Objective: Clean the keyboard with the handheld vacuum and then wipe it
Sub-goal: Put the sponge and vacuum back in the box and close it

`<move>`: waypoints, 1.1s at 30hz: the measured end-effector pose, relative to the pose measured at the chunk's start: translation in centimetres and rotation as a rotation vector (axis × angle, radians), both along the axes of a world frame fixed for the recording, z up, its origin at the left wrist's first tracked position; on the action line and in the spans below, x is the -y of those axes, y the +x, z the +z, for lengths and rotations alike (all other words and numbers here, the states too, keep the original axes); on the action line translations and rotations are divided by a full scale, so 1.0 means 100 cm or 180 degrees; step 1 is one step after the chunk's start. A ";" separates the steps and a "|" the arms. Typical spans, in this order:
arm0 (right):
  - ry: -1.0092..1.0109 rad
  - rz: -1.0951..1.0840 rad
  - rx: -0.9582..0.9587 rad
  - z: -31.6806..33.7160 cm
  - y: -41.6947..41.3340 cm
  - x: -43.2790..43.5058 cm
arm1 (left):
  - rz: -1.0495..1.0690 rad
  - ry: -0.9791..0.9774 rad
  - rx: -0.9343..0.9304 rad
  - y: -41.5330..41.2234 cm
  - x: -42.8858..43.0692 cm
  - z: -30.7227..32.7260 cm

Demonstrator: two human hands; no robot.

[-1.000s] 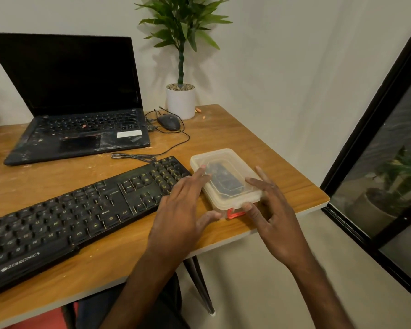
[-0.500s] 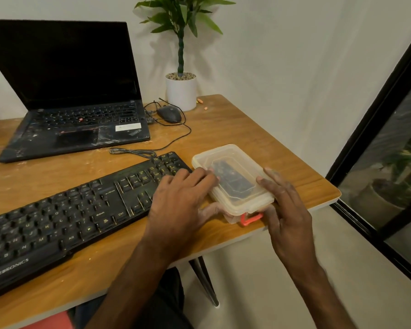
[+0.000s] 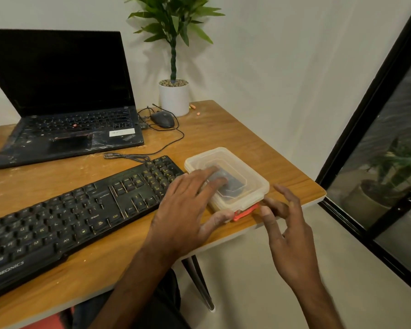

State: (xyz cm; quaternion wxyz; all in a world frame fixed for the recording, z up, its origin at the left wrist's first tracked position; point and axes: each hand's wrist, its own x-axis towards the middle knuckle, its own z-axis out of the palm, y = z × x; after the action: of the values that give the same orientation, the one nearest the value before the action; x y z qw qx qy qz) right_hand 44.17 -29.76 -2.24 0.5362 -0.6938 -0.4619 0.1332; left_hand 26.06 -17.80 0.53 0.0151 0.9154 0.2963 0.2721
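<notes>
A black keyboard (image 3: 64, 217) lies slantwise across the wooden desk (image 3: 235, 138). Just right of it, near the desk's front right corner, sits a clear plastic box (image 3: 247, 176) with its lid on and an orange clasp (image 3: 246, 213) at the near end; something dark shows through the lid. My left hand (image 3: 188, 210) rests flat on the lid, fingers straight, thumb against the box's near wall. My right hand (image 3: 282, 222) is at the box's near right corner, its fingertips at the orange clasp. No handheld vacuum or cloth is plainly visible.
An open black laptop (image 3: 64, 119) stands at the back left. A wired mouse (image 3: 163, 119) and its cable lie beside a white potted plant (image 3: 173, 96) at the back. A dark-framed glass door (image 3: 377, 129) is on the right. The desk edge runs right by the box.
My left hand has slid further onto the lid. My right hand has moved from the box's right side down to the orange clasp. The view has shifted slightly.
</notes>
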 end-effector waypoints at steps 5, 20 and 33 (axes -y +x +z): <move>-0.0019 0.0091 -0.0109 0.005 0.001 0.008 | -0.0144 -0.0056 -0.0171 -0.001 0.001 -0.002; -0.0061 -0.0269 -0.0093 0.011 0.003 0.012 | -0.0128 -0.0027 -0.0305 0.000 0.000 -0.005; -0.0498 0.0550 0.1041 0.025 0.009 -0.071 | 0.0412 -0.0126 -0.0611 0.028 -0.024 0.020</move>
State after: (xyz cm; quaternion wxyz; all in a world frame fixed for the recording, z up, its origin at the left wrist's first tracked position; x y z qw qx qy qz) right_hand 45.03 -22.69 0.21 0.3851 -0.7035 -0.5889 0.0997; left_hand 28.83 -15.39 2.57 -0.0129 0.9157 0.3602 0.1778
